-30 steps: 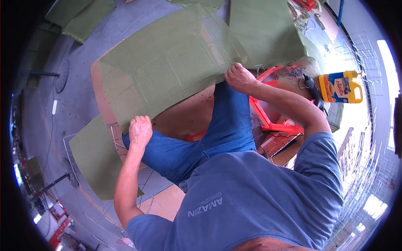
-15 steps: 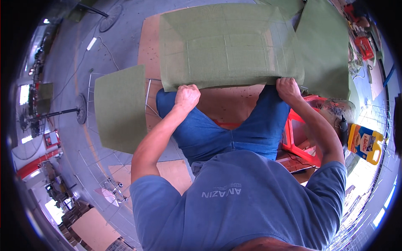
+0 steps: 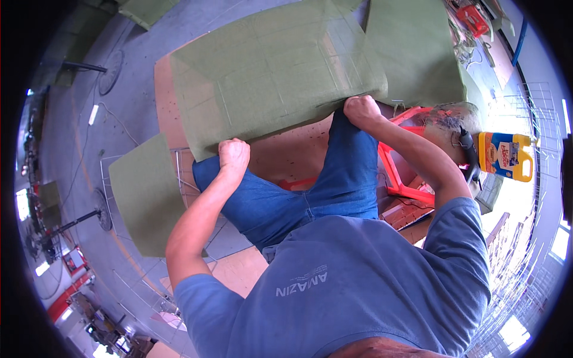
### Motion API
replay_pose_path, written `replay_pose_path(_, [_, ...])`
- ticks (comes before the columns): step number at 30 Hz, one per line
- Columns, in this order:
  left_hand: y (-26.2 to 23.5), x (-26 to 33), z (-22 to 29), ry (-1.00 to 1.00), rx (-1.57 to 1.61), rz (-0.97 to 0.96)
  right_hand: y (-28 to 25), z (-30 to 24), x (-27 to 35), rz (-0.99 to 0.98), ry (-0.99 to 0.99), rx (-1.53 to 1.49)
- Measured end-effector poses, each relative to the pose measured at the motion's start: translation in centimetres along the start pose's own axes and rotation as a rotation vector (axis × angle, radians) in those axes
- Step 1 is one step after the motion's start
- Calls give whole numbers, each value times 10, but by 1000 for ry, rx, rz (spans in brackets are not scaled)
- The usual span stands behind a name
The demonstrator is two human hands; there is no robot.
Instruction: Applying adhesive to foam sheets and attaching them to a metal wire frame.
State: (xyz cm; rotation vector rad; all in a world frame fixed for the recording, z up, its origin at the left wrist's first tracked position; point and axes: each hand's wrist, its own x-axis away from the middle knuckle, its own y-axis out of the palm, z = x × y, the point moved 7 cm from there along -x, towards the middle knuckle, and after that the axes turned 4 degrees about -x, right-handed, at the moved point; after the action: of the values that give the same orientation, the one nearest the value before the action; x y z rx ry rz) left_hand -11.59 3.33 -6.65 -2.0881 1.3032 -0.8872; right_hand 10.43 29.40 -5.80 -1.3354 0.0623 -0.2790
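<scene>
Across the top middle lies a sheet of green mesh fabric, with thin wire rods showing through it. My left hand is closed in a fist on the left part of its near edge, above my left knee. Toward the right end of that same edge, my right hand is also closed, knuckles up, beside my right knee. The fabric edge between my two hands is folded down and looks fairly straight. My fingertips are hidden under the fists and the cloth.
A brown board lies under the fabric. To the left stands another green mesh panel on a wire frame. At right are a green sheet, a red plastic stool, a black tool and a yellow jug.
The whole view has turned, so the fabric and surroundings appear tilted and shifted left. Both hands have stayed closed on the fabric's near edge.
</scene>
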Motion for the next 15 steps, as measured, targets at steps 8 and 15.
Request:
replay_pose_path(8, [-170, -68, -39, 378, 759, 71, 1, 1, 1, -63, 60, 1])
replay_pose_path(15, [-116, -107, 30, 266, 767, 541, 0, 3, 7, -91, 85, 46])
